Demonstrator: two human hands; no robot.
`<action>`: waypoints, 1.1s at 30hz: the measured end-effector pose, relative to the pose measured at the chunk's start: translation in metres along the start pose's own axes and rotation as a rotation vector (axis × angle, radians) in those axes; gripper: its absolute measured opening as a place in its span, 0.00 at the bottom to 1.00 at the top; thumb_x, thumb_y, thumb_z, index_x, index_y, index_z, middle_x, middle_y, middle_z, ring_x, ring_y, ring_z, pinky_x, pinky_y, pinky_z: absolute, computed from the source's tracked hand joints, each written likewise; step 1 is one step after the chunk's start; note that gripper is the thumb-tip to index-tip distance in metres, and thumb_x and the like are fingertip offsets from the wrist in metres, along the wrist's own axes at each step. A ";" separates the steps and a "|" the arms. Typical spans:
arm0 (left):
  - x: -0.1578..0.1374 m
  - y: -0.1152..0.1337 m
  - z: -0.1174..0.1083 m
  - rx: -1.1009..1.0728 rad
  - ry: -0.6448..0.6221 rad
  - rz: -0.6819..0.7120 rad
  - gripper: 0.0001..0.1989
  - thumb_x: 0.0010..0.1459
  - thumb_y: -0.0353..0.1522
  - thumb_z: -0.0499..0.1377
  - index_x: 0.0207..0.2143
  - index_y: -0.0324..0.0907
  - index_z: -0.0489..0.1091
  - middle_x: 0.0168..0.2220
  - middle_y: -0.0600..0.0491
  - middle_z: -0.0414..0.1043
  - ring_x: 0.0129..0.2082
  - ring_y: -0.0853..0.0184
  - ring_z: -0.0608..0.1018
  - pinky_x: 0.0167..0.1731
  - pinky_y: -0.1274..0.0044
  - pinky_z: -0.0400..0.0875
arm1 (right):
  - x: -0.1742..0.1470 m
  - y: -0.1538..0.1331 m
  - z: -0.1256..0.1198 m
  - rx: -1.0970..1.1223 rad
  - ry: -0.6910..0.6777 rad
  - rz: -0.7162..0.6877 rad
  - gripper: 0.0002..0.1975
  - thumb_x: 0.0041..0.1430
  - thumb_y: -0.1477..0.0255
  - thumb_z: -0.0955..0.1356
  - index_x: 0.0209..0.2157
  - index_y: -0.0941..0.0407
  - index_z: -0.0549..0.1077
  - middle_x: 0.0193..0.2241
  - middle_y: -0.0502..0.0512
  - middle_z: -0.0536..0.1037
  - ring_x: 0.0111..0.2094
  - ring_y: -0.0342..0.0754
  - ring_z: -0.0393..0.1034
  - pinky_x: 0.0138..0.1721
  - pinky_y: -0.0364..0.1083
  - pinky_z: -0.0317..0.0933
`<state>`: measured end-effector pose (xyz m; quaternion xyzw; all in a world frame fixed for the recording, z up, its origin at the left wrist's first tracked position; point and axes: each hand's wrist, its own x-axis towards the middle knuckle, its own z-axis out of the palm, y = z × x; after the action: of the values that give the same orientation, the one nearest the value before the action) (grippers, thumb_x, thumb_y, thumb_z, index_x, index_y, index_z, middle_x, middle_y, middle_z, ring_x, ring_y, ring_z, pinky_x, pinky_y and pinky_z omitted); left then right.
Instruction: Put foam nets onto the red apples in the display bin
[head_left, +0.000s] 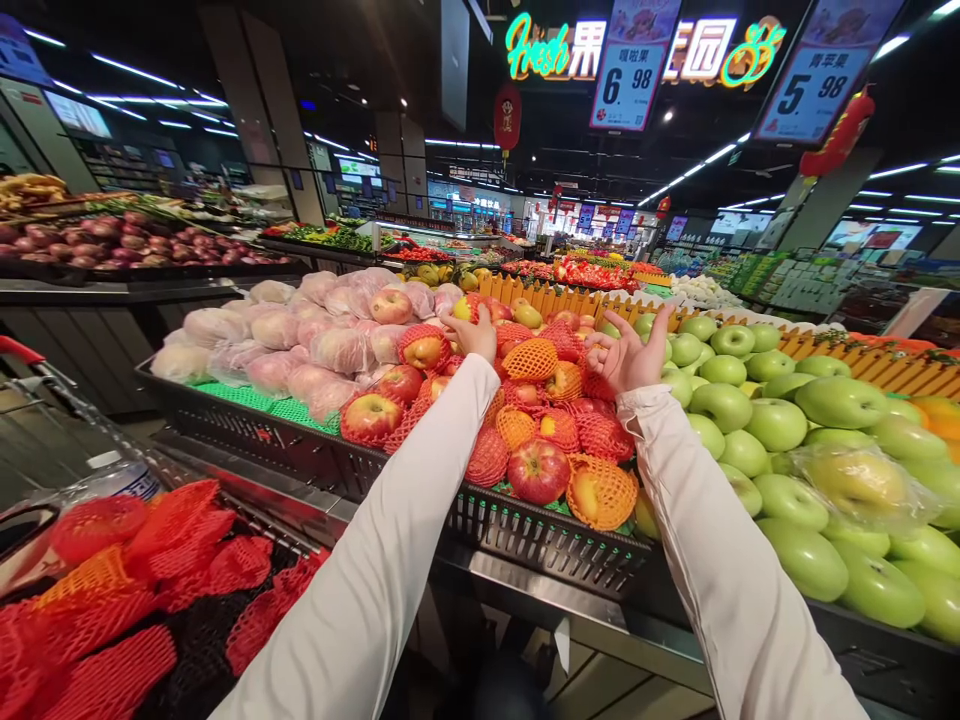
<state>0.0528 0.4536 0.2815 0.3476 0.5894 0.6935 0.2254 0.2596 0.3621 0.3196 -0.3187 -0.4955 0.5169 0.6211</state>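
Note:
My left hand reaches over the far part of the apple pile, its back towards me. A yellow-and-red apple shows between its thumb and curled fingers. To the right, my right hand is raised over the pile's right edge, fingers spread and palm turned inward, with nothing in it. Below and between the hands lie red apples, many in red or orange foam nets. Pale pink apples in clear wrapping are stacked to the left of my left hand. Green apples lie right of my right hand.
A black slotted crate edges the display. Loose red foam nets fill a container at lower left, beside a bottle and a cart. An orange picket fence runs behind the fruit. Price signs hang overhead.

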 end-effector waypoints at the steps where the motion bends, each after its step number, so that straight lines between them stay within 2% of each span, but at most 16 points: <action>1: -0.002 -0.001 0.001 0.055 0.060 -0.007 0.29 0.60 0.40 0.60 0.57 0.40 0.51 0.60 0.31 0.57 0.60 0.49 0.68 0.53 0.61 0.64 | -0.001 -0.001 0.000 0.003 0.000 -0.001 0.47 0.42 0.30 0.55 0.53 0.50 0.65 0.25 0.52 0.73 0.18 0.48 0.65 0.19 0.47 0.61; 3: -0.002 -0.004 0.001 0.146 0.098 0.005 0.30 0.57 0.36 0.63 0.56 0.39 0.53 0.59 0.29 0.56 0.58 0.48 0.70 0.54 0.62 0.64 | -0.001 -0.002 0.001 0.017 -0.007 0.007 0.46 0.44 0.30 0.55 0.53 0.50 0.65 0.24 0.52 0.74 0.18 0.48 0.65 0.19 0.47 0.62; 6: 0.000 -0.009 0.002 0.246 0.036 0.030 0.32 0.54 0.35 0.66 0.56 0.38 0.55 0.60 0.29 0.57 0.56 0.48 0.72 0.55 0.60 0.64 | 0.000 -0.001 0.001 0.047 -0.025 0.020 0.46 0.46 0.31 0.55 0.53 0.51 0.65 0.23 0.51 0.73 0.17 0.47 0.64 0.18 0.47 0.61; 8: 0.003 -0.011 0.003 0.320 -0.025 -0.010 0.31 0.55 0.37 0.66 0.56 0.38 0.57 0.60 0.30 0.58 0.57 0.48 0.72 0.56 0.60 0.64 | 0.001 -0.001 0.001 0.062 -0.042 0.019 0.46 0.47 0.31 0.55 0.54 0.51 0.64 0.22 0.51 0.72 0.17 0.46 0.63 0.18 0.46 0.60; 10: 0.006 -0.012 0.006 0.399 -0.086 -0.076 0.31 0.59 0.44 0.61 0.58 0.37 0.58 0.61 0.30 0.60 0.59 0.48 0.71 0.56 0.62 0.66 | 0.002 0.000 0.001 0.073 -0.061 0.012 0.46 0.47 0.31 0.54 0.55 0.51 0.63 0.22 0.51 0.72 0.16 0.46 0.62 0.18 0.46 0.58; 12: 0.009 -0.011 0.009 0.461 -0.113 -0.116 0.31 0.64 0.47 0.52 0.61 0.34 0.56 0.61 0.31 0.62 0.60 0.50 0.71 0.55 0.65 0.68 | 0.003 0.001 0.000 0.076 -0.076 0.007 0.47 0.48 0.31 0.54 0.56 0.51 0.63 0.21 0.51 0.71 0.16 0.47 0.62 0.18 0.46 0.57; 14: 0.010 -0.010 0.010 0.498 -0.117 -0.108 0.30 0.67 0.44 0.45 0.63 0.32 0.53 0.59 0.32 0.66 0.58 0.52 0.73 0.54 0.66 0.69 | 0.003 0.002 0.000 0.073 -0.087 0.004 0.47 0.48 0.31 0.54 0.56 0.52 0.63 0.21 0.51 0.72 0.16 0.46 0.62 0.18 0.46 0.56; 17: 0.007 -0.010 0.009 0.548 -0.111 -0.058 0.26 0.66 0.36 0.48 0.62 0.31 0.54 0.56 0.33 0.69 0.54 0.52 0.75 0.53 0.65 0.70 | 0.004 0.003 -0.001 0.069 -0.098 -0.008 0.46 0.49 0.32 0.53 0.56 0.51 0.63 0.22 0.52 0.72 0.16 0.46 0.62 0.18 0.46 0.55; 21: 0.001 -0.009 0.007 0.665 -0.031 0.033 0.22 0.61 0.28 0.52 0.58 0.31 0.62 0.63 0.31 0.58 0.56 0.47 0.72 0.53 0.62 0.70 | 0.004 0.003 -0.002 0.055 -0.107 -0.014 0.46 0.49 0.32 0.54 0.57 0.51 0.63 0.22 0.52 0.72 0.17 0.46 0.62 0.19 0.46 0.55; 23: 0.000 -0.009 0.007 0.733 0.023 0.089 0.21 0.62 0.27 0.50 0.56 0.31 0.65 0.63 0.32 0.56 0.56 0.47 0.71 0.51 0.62 0.71 | 0.003 0.002 -0.001 0.044 -0.110 -0.007 0.46 0.49 0.32 0.54 0.57 0.51 0.62 0.23 0.52 0.72 0.17 0.46 0.62 0.19 0.46 0.56; 26: 0.001 -0.012 0.008 0.888 0.070 0.159 0.22 0.64 0.25 0.42 0.56 0.29 0.66 0.62 0.32 0.58 0.57 0.49 0.70 0.50 0.65 0.72 | 0.003 0.002 0.000 0.040 -0.109 0.005 0.47 0.50 0.32 0.53 0.57 0.51 0.62 0.23 0.53 0.72 0.17 0.46 0.62 0.19 0.47 0.56; 29: 0.001 -0.015 0.009 1.024 0.033 0.167 0.27 0.64 0.23 0.36 0.59 0.24 0.63 0.62 0.29 0.59 0.61 0.50 0.66 0.54 0.65 0.68 | 0.004 0.002 0.001 0.048 -0.112 0.016 0.48 0.50 0.32 0.52 0.58 0.53 0.61 0.23 0.52 0.72 0.17 0.46 0.63 0.18 0.46 0.56; 33: 0.005 -0.017 0.009 1.071 -0.050 0.186 0.27 0.62 0.20 0.38 0.61 0.21 0.61 0.64 0.27 0.56 0.67 0.45 0.57 0.60 0.57 0.58 | 0.004 0.002 0.001 0.055 -0.138 0.036 0.49 0.50 0.32 0.53 0.59 0.55 0.60 0.23 0.52 0.73 0.16 0.46 0.63 0.18 0.45 0.56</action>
<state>0.0548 0.4663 0.2665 0.4809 0.8215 0.3047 -0.0319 0.2576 0.3666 0.3198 -0.2740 -0.5169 0.5622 0.5845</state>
